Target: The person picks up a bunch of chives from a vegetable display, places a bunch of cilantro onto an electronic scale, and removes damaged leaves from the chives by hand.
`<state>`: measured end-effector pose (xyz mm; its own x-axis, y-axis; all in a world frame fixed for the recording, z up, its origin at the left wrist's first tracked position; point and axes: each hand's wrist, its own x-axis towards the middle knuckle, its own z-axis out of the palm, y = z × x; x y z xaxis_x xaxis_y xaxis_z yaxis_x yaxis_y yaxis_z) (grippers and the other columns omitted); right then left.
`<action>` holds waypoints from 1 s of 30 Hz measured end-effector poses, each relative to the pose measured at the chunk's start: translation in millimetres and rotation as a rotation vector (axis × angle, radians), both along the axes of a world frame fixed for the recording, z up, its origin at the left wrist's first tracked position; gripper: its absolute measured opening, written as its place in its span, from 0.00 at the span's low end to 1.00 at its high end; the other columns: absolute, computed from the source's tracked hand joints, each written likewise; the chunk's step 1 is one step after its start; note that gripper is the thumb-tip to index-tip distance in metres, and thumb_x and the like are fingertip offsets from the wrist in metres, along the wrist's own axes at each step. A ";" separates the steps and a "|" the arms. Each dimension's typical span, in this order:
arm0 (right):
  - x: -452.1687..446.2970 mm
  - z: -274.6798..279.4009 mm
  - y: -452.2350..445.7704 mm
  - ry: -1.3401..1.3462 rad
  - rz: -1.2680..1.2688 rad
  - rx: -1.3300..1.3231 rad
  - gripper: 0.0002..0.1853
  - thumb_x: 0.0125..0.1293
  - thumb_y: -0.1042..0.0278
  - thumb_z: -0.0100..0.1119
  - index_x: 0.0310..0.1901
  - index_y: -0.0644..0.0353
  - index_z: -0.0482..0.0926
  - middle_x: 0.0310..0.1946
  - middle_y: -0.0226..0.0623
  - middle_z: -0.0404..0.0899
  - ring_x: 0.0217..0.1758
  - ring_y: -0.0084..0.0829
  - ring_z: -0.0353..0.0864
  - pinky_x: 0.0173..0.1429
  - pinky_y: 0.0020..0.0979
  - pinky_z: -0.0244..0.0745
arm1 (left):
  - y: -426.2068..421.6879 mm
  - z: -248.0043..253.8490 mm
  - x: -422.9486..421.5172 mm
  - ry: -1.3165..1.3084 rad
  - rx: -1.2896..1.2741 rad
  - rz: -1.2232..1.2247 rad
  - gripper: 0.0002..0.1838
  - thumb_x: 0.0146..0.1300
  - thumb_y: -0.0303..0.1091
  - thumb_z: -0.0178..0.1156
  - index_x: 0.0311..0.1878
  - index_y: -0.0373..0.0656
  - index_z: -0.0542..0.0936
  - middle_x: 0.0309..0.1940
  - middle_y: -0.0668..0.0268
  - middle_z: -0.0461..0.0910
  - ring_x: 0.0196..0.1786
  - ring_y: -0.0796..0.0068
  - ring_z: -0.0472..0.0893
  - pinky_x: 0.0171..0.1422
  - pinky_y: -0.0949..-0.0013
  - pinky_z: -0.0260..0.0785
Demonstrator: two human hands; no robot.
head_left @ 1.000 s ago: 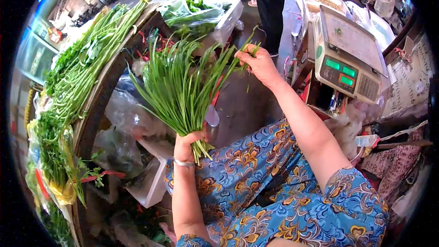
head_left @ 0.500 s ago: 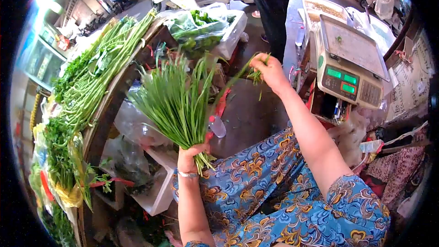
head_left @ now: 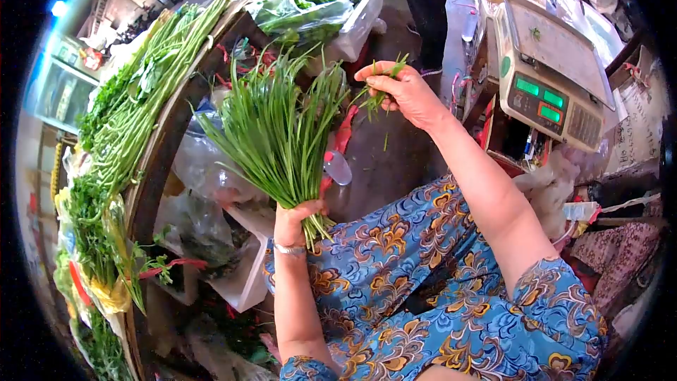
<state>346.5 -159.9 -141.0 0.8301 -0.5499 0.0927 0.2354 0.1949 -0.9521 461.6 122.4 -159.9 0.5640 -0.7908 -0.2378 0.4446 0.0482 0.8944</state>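
Observation:
A thick bunch of long green garlic chives [head_left: 282, 127] fans upward from my left hand [head_left: 297, 220]. My left fingers are wrapped around it near the pale cut ends, which stick out below the fist. To the right of the leaf tips, my right hand [head_left: 403, 93] is raised, thumb and fingers pinched. In it are a few thin loose bits of chive leaf [head_left: 381, 95], some poking out above and below the fingers. One small scrap hangs in the air beneath that hand. The two hands are well apart.
Long beans [head_left: 159, 92] and leafy greens lie along a wooden-edged stand [head_left: 159, 123] at left. A white box [head_left: 356, 39] of bagged greens stands ahead. The scale [head_left: 546, 95] is at right. A person's dark-trousered leg [head_left: 425, 7] is beyond. A plastic bottle [head_left: 338, 169] lies below.
My right hand has shifted left and slightly down, closer to the leaf tips. A long leaf that stretched from it toward the bunch is no longer stretched out. My left hand still grips the bunch.

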 end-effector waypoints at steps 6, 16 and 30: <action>0.9 10.8 19.3 0.002 -0.032 -0.315 0.09 0.68 0.66 0.58 0.44 0.59 0.83 0.31 0.24 0.78 0.34 0.15 0.75 0.38 0.20 0.71 | -5.3 0.4 -3.1 -0.102 0.048 -0.043 0.28 0.41 0.21 0.60 0.52 0.33 0.74 0.35 0.58 0.78 0.32 0.65 0.78 0.35 0.66 0.73; 10.0 1.5 44.7 -0.110 -0.034 -0.877 0.12 0.66 0.72 0.59 0.50 0.63 0.79 0.41 0.40 0.82 0.44 0.32 0.82 0.49 0.30 0.75 | -12.8 -3.8 -6.3 -0.105 0.087 -0.081 0.29 0.41 0.20 0.64 0.53 0.32 0.77 0.31 0.64 0.79 0.27 0.74 0.78 0.31 0.72 0.72; 15.3 -3.0 61.6 -0.154 -0.002 -0.547 0.07 0.69 0.70 0.58 0.40 0.65 0.79 0.29 0.28 0.77 0.32 0.17 0.75 0.35 0.23 0.71 | -12.5 -0.9 -5.9 -0.024 0.101 -0.075 0.27 0.41 0.20 0.62 0.51 0.32 0.78 0.33 0.62 0.80 0.28 0.72 0.79 0.33 0.71 0.74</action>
